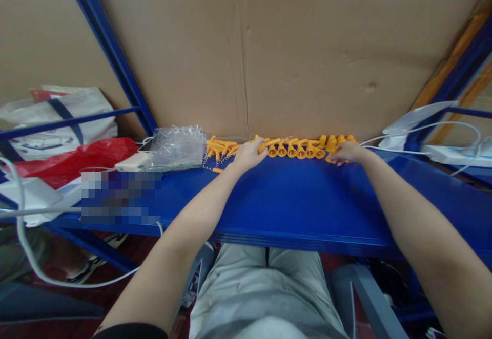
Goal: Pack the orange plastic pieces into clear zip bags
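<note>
**Row of orange pieces between two hands**

Blue metal shelf [292,200] for a work surface, smooth and glossy, backed by a creased sheet of brown cardboard [292,52] and framed by blue steel uprights. At twelve o'clock, hard against the cardboard, a row of orange plastic pieces [300,149]: small, bell-mouthed, matte, standing side by side with the long axis of the row running nine to three. Left hand [249,154] at the eleven o'clock end, fingers curled over the first pieces and touching them; right hand [348,152] at the one o'clock end, fingers bent down onto the last ones (whether either hand actually pinches a piece, cannot tell). Row bracketed between the two hands, each equally near its own end. Further toward ten o'clock, a loose heap of orange rod-shaped parts [220,148] lying crosswise, thin chain among them. Beyond that, a crinkled clear plastic bag [177,147] and a white slab-like device [132,162]; a red plastic bag [73,161] at nine o'clock. White cables [423,128] and a white power strip [459,154] at two o'clock.
</note>
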`<action>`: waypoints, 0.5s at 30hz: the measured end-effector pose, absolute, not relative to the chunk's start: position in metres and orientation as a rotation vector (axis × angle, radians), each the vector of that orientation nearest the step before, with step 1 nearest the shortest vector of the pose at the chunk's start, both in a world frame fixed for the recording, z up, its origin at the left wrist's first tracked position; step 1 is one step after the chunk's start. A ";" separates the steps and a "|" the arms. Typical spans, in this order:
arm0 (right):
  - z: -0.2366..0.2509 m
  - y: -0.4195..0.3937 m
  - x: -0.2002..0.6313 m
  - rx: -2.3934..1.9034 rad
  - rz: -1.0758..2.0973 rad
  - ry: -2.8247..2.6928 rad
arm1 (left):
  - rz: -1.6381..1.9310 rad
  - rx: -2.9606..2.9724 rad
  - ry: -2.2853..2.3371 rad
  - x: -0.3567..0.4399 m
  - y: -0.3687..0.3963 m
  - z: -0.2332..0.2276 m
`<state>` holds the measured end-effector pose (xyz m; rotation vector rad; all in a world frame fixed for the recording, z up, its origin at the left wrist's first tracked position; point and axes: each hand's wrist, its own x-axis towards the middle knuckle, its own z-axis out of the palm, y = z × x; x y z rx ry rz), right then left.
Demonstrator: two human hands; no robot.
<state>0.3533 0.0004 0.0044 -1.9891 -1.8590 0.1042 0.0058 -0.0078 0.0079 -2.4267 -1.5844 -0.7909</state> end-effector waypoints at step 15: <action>0.003 -0.007 0.300 -1.481 -0.451 -2.200 | -0.712 -2.474 -1.554 0.005 -0.009 0.008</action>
